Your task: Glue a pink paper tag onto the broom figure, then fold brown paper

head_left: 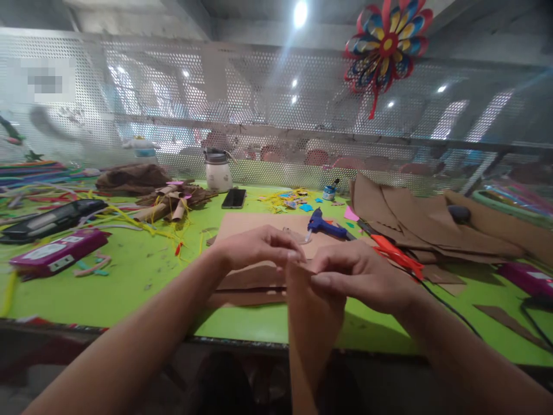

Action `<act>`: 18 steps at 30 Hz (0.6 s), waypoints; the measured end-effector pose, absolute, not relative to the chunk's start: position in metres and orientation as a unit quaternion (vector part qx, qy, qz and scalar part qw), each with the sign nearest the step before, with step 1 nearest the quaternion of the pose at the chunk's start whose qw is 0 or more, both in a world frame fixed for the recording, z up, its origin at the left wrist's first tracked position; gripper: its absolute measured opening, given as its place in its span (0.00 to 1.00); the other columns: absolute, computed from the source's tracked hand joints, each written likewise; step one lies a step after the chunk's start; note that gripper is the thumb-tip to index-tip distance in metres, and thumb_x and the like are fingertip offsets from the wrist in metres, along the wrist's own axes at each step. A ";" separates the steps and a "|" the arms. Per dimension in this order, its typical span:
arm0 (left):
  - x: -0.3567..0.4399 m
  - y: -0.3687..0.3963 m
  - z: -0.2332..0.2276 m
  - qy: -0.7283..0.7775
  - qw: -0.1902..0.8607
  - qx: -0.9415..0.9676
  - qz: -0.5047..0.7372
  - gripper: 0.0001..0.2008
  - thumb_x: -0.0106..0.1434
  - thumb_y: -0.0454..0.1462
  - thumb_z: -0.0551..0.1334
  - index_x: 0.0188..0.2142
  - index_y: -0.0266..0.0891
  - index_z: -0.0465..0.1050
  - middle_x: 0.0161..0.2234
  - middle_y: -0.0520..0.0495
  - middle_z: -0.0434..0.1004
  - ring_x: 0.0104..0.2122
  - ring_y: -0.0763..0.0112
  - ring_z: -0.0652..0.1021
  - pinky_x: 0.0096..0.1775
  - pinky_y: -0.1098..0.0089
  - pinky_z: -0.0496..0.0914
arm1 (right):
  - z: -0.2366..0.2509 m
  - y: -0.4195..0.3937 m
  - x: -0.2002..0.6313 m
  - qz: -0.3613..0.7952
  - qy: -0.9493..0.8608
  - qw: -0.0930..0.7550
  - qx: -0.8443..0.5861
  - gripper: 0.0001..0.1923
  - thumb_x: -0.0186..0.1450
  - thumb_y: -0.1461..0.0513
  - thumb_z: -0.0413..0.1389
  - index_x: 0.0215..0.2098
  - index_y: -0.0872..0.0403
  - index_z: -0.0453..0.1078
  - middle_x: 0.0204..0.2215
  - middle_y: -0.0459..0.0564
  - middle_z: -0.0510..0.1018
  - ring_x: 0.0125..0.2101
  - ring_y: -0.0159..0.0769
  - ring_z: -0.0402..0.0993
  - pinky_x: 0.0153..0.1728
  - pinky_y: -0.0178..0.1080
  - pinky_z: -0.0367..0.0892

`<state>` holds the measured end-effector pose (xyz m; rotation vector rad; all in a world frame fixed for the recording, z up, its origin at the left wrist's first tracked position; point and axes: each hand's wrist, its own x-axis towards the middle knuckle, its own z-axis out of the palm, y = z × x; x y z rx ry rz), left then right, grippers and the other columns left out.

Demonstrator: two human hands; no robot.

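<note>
Pinching the top edge of a brown paper cone (311, 323) between them, the left hand (259, 249) and right hand (360, 276) hold it just above the green bench (138, 276), both grips closed on it. The cone looks rolled, its seam apparently not yet fixed. Behind it lies the blue glue gun (325, 226). No writing is legible.

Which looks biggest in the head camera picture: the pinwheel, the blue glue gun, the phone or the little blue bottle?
Largest to smallest:
1. Pinwheel
2. Blue glue gun
3. Phone
4. Little blue bottle

The glue gun lies nearer the camera than the phone, so that pair is unsure.
</note>
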<state>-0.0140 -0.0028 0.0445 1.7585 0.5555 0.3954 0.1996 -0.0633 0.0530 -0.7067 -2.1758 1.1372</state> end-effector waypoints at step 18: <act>-0.015 0.009 0.023 0.403 0.298 0.852 0.150 0.08 0.52 0.38 0.59 0.27 0.37 0.75 0.22 0.52 0.71 0.24 0.74 0.68 0.26 0.75 0.59 | 0.011 -0.006 0.204 0.189 -0.880 0.217 -0.379 0.11 0.61 0.59 0.53 0.29 0.57 0.75 0.27 0.48 0.75 0.28 0.31 0.67 0.30 0.33 0.60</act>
